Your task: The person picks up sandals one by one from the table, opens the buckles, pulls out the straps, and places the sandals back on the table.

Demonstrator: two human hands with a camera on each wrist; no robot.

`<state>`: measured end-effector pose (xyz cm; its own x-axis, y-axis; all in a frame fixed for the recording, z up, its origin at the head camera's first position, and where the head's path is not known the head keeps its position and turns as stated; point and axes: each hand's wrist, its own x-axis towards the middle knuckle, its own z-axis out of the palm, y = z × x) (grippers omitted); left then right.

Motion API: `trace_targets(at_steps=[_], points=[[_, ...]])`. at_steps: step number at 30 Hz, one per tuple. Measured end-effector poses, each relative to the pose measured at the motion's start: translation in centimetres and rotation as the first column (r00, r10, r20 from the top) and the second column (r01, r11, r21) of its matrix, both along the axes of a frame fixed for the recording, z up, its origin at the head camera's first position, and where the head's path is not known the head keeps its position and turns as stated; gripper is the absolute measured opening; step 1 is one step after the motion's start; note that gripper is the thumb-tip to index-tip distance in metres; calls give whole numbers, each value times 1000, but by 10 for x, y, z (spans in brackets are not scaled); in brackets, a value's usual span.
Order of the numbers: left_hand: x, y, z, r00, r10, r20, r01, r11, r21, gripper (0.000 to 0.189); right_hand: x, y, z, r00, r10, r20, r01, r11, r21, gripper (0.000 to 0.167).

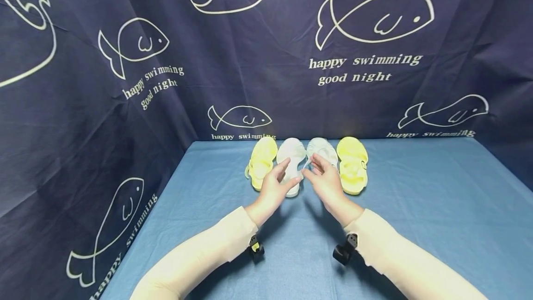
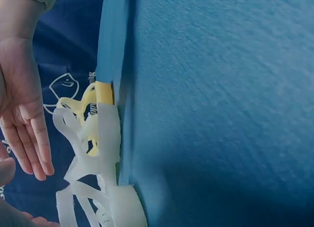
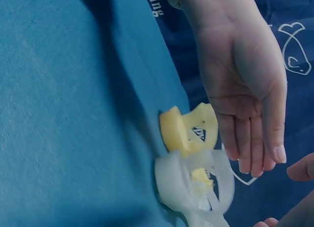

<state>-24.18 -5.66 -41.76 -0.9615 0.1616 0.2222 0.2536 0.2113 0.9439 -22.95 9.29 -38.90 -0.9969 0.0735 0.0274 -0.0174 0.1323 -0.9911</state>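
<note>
Two white sandals stand side by side at the far edge of the table, the left one (image 1: 291, 148) and the right one (image 1: 319, 144). A yellow sandal (image 1: 263, 155) flanks them on the left, another yellow sandal (image 1: 353, 165) on the right. My left hand (image 1: 275, 190) hovers over the left white sandal, fingers extended and palm turned inward. Opposite it, my right hand (image 1: 327, 186) hangs near the right white sandal, its fingers fairly straight. Both wrist views show bare palms holding nothing, with a gap between the hands and the sandals. The hands partly cover the white sandals in the head view.
A blue cloth (image 1: 433, 207) covers the table. Behind and to the left hangs a dark blue curtain (image 1: 291, 101) with white fish drawings and lettering. Small black cameras sit at the left wrist (image 1: 256, 247) and the right wrist (image 1: 345, 250).
</note>
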Motion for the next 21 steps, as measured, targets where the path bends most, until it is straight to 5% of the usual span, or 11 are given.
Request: trace_targets(at_steps=[15,21], points=[[5,25,11,993,-112,25,113,993,-22,61,-2,36,-2,996,-78,-45,80,996,40,57],[-1,36,3,990,-130,49,132,990,-51,61,-1,46,-5,993,-114,-27,115,992,56,57]])
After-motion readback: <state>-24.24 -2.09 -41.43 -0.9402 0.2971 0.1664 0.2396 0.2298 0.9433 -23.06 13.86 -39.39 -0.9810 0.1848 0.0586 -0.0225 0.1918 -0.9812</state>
